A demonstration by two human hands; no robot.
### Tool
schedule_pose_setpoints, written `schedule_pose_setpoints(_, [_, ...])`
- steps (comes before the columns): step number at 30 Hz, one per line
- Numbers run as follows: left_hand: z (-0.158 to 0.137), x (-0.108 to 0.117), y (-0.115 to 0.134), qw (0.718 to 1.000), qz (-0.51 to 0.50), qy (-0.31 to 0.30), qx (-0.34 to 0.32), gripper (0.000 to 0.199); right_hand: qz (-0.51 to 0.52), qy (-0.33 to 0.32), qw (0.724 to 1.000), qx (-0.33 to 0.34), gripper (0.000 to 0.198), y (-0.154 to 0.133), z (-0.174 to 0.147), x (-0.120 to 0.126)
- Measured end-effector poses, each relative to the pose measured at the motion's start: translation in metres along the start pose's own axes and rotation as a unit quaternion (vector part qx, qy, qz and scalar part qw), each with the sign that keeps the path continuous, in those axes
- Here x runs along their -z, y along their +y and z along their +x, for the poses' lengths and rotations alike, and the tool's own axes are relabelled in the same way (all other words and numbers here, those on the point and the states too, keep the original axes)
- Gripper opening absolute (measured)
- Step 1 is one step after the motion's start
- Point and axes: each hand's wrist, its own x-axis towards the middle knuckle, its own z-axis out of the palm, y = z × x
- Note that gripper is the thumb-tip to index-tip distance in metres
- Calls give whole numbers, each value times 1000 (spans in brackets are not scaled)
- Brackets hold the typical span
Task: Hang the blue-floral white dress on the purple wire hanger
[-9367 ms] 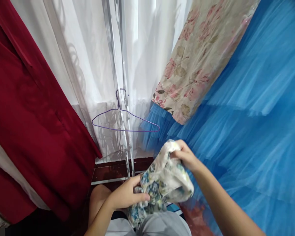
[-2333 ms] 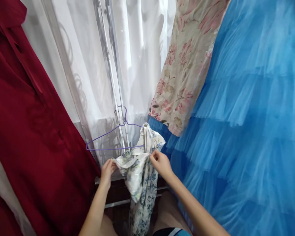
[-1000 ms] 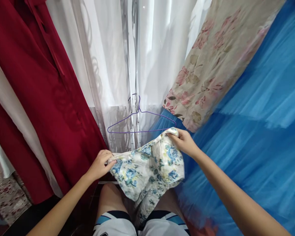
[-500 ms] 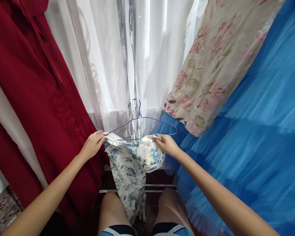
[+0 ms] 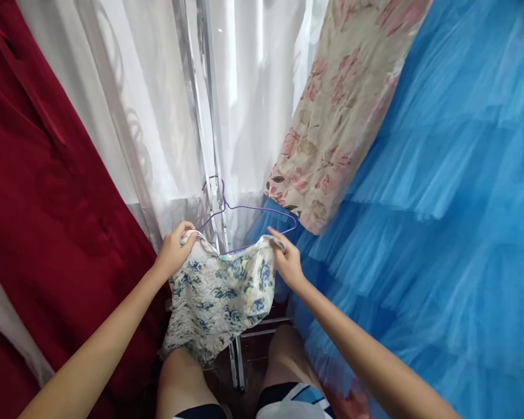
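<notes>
A white top with blue roses (image 5: 220, 302) hangs stretched between my two hands, its gathered side toward me on the left. My left hand (image 5: 176, 247) is closed on its upper left corner, thumb over the edge. At the upper right corner, my right hand (image 5: 287, 259) pinches the fabric. Behind the top's upper edge is a thin purple wire hanger (image 5: 262, 208), its hook beside the metal rack post. The lower bar of the hanger is partly hidden by the cloth, and whether it passes inside the top I cannot tell.
Red fabric (image 5: 61, 192) hangs on the left. To the right are a beige floral garment (image 5: 318, 139) and a tiered blue tulle dress (image 5: 436, 244). White curtains (image 5: 253, 105) stand behind the metal posts (image 5: 207, 116). My knees (image 5: 183, 378) are just below the top.
The top has swung leftward and spread wider, its hanging part now near my left knee. The view has shifted to the right; both hands keep hold of the upper corners.
</notes>
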Motion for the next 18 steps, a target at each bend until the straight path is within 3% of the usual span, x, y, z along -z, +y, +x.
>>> schedule_pose_setpoints(2, [-2, 1, -1, 1000, -3, -2, -4, 19, -15, 68, 998, -8, 49, 2, 15, 14])
schedule_pose_setpoints(4, [-4, 3, -1, 1000, 9, -15, -8, 22, -58, 62, 996, -30, 49, 3, 36, 24])
schedule_pose_setpoints(8, [-5, 12, -3, 999, 48, -25, -2, 27, -110, -56, 989, -86, 28, -5, 74, 34])
schedule_pose_setpoints(12, [-2, 20, -15, 995, 84, 49, 3, 27, -88, -157, 975, -133, 37, -22, 83, 58])
schedule_pose_setpoints(14, [2, 21, -27, 993, 59, 101, 7, 26, -23, -263, 943, -205, 37, -32, 80, 78])
schedule_pose_setpoints(16, [4, 19, -39, 995, -10, 97, 38, 31, 84, -353, 887, -286, 37, -40, 77, 94])
schedule_pose_setpoints(17, [4, 16, -44, 995, -48, 72, 59, 34, 139, -363, 867, -312, 38, -43, 75, 98])
schedule_pose_setpoints(18, [3, 14, -48, 993, -81, 40, 77, 38, 182, -338, 867, -317, 38, -44, 72, 97])
